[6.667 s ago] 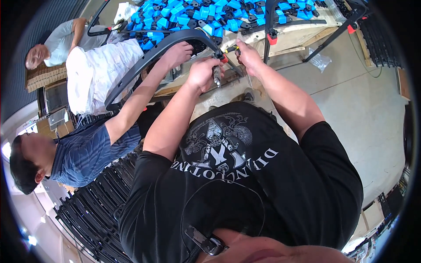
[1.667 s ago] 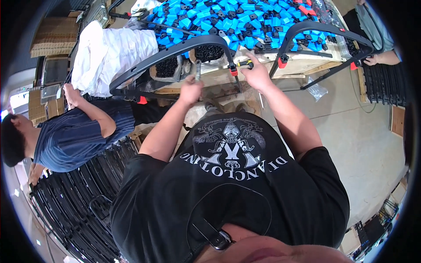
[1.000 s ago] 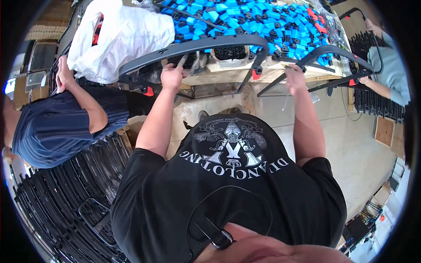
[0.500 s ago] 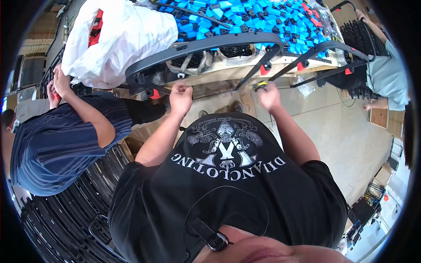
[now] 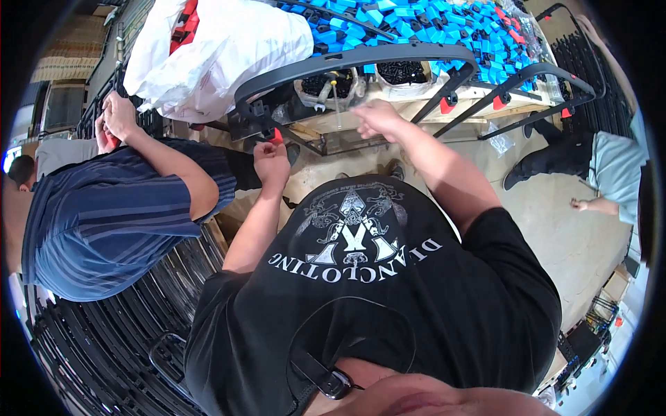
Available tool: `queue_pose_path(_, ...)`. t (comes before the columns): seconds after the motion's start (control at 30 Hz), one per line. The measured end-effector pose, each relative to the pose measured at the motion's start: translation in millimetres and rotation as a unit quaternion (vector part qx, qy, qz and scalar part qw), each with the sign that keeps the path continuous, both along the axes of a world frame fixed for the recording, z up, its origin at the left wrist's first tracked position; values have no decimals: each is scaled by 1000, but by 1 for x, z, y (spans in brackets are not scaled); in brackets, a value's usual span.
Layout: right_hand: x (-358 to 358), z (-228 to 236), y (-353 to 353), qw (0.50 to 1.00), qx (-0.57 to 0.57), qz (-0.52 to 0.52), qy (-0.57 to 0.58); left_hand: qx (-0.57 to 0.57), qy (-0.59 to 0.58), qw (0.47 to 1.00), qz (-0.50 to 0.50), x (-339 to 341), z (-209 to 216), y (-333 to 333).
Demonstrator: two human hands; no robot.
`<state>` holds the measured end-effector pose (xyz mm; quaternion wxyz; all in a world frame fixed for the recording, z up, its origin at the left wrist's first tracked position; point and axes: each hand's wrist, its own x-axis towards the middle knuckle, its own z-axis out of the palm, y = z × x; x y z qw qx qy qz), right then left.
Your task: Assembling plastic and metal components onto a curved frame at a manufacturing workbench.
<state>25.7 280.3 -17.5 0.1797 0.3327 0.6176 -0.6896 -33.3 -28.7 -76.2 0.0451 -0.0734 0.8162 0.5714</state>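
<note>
A dark curved tubular frame (image 5: 361,59) leans against the table front, with red clips fixed along its lower parts. Right under the red clip (image 5: 277,136) at the frame's left end is my left hand (image 5: 272,163), fingers curled; what they hold, if anything, is hidden. My right hand (image 5: 380,120) reaches left below the frame, slightly blurred, with fingers partly stretched and nothing visible in them. Just beyond its fingertips is a yellow-and-black screwdriver (image 5: 333,83), its thin shaft hanging downward, apart from the hand.
Blue plastic pieces (image 5: 416,28) cover the table, beside a white bag (image 5: 229,48) of red parts. Tubs of black hardware (image 5: 402,71) stand along the table edge. A co-worker in a striped shirt (image 5: 118,215) works at left, another person (image 5: 614,166) at right. Stacked dark tubes (image 5: 118,333) lie behind.
My right hand has swung left, and the screwdriver that was in it is now apart from it. My left hand has moved to the left red clip. The view has shifted slightly.
</note>
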Motion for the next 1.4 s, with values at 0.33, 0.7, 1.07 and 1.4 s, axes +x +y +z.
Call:
queue_pose_path(0.33,125,-67,134,797,572,-193,-12,-256,105,960,-51,-47,8,21)
queue_pose_path(0.7,90,-14,180,861,490,50,-128,-282,-10,957,-68,-66,-5,13)
queue_pose_path(1.07,96,-11,183,983,138,-119,-21,-312,-379,832,-259,-93,93,30)
queue_pose_path(1.4,106,15,186,970,-70,-234,-10,5,-320,943,-84,-46,80,8)
